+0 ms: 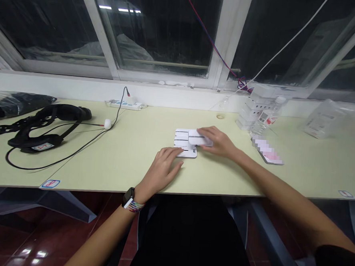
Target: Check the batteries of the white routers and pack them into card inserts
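Observation:
Several white, round-cornered cards with black lines lie in a column on the table, the lowest card point(189, 153) showing a black "W"-like mark at its right end. My left hand point(162, 168) rests beside them, fingers stretched out and the fingertips touching the lowest card's left part. In my right hand point(218, 142), between thumb and fingers, is another white card point(196, 137) with a black line. This held card overlaps the right side of the column and is slightly blurred. Whether it touches the cards below I cannot tell.
A black headset point(45, 131) with a cable lies on the left of the pale table point(128, 146). A power strip point(126, 105) sits by the wall. To the right are a plastic bottle point(265, 116), stacked white boxes point(247, 113), a phone-like object point(266, 150) and a plastic bag point(324, 118).

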Motion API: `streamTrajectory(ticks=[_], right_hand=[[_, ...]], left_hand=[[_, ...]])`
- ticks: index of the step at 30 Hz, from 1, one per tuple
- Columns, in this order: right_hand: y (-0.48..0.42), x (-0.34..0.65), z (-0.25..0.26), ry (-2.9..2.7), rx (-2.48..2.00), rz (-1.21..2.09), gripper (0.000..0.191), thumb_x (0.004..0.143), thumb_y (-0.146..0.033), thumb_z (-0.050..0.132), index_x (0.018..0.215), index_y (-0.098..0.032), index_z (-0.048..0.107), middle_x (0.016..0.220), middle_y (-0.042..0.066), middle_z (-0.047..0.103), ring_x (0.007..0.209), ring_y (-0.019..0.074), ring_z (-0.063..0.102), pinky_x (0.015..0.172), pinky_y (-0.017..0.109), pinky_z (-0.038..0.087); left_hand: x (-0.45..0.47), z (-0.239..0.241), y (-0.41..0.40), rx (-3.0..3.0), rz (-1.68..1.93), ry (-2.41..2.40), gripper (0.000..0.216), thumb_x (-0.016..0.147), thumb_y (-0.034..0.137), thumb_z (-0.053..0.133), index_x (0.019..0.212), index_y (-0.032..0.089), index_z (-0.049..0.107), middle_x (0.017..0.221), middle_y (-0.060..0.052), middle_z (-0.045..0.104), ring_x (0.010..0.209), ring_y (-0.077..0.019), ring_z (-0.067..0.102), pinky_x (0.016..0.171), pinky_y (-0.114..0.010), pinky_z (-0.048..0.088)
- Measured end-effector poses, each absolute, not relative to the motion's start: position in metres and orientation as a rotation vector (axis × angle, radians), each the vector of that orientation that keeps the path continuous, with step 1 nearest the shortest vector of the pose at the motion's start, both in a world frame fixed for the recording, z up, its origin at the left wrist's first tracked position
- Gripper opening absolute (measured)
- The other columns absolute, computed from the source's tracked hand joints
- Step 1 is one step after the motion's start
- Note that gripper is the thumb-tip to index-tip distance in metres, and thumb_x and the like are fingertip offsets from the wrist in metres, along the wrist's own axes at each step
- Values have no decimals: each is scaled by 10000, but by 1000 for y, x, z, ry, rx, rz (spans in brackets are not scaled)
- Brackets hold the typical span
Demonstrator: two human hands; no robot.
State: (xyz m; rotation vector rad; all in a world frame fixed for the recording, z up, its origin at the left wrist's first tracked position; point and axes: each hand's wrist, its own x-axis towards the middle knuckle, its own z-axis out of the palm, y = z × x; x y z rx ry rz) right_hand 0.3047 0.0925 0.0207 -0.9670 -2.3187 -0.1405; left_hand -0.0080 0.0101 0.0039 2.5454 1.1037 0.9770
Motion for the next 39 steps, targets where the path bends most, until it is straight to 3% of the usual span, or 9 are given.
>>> streamTrajectory(ticks=[4, 8, 12, 22, 29, 34, 39], right_hand=[[159, 329, 29, -2238, -1411, 326, 521, 921, -264, 737, 1441, -231, 744, 1516, 114, 717, 1402, 365, 635, 1219, 548, 495], [201, 339, 23, -2205, -1466, 468, 482, 921, -273, 718, 1392, -193, 779, 1499, 127, 731, 1344, 357, 678, 1173, 507, 529], [217, 341, 15, -2191, -1442, 545, 476, 952, -288, 694, 1411, -195, 777, 1540, 117, 709, 1373, 333, 664, 1219, 486, 488], [208, 336, 16, -2180, -1524, 576, 500, 1017, -287, 615, 1494, -199, 738, 1661, 126, 603, 1516, 332, 588, 1287, 471, 419], [184, 316, 4, -2112, -1586, 376, 579, 1131, -365, 399, 1647, -170, 572, 1838, 109, 327, 1718, 318, 265, 1407, 528, 178], [168, 299, -8, -2201, -1607, 390, 636, 1150, -492, 367, 1676, -171, 521, 1843, 129, 305, 1724, 349, 249, 1398, 555, 210], [161, 291, -11, -2226, -1645, 349, 646, 1145, -473, 363, 1675, -135, 509, 1841, 150, 308, 1726, 374, 230, 1403, 566, 185]], left_hand=[[-7, -3, 12, 2677, 712, 1152, 474, 1139, 359, 554, 1603, 263, 551, 1745, -107, 491, 1616, -399, 388, 1279, -635, 391], [-6, -4, 12, 2661, 611, 1181, 502, 1156, 382, 516, 1644, 266, 521, 1774, -95, 457, 1652, -402, 341, 1296, -643, 370], [-7, -3, 12, 2641, 596, 1180, 511, 1159, 387, 509, 1657, 272, 506, 1784, -84, 442, 1660, -399, 328, 1303, -640, 361], [-8, -4, 13, 2613, 577, 1185, 528, 1160, 401, 511, 1668, 264, 483, 1797, -77, 422, 1665, -406, 309, 1297, -654, 370], [-9, -7, 14, 2611, 615, 1169, 515, 1157, 401, 518, 1659, 288, 502, 1785, -75, 440, 1656, -402, 327, 1298, -658, 369], [-9, -7, 14, 2609, 622, 1169, 514, 1152, 399, 526, 1657, 308, 500, 1782, -68, 446, 1654, -400, 336, 1290, -658, 379], [-8, -5, 14, 2613, 580, 1180, 515, 1152, 392, 528, 1654, 277, 502, 1788, -78, 435, 1660, -395, 324, 1306, -658, 365]])
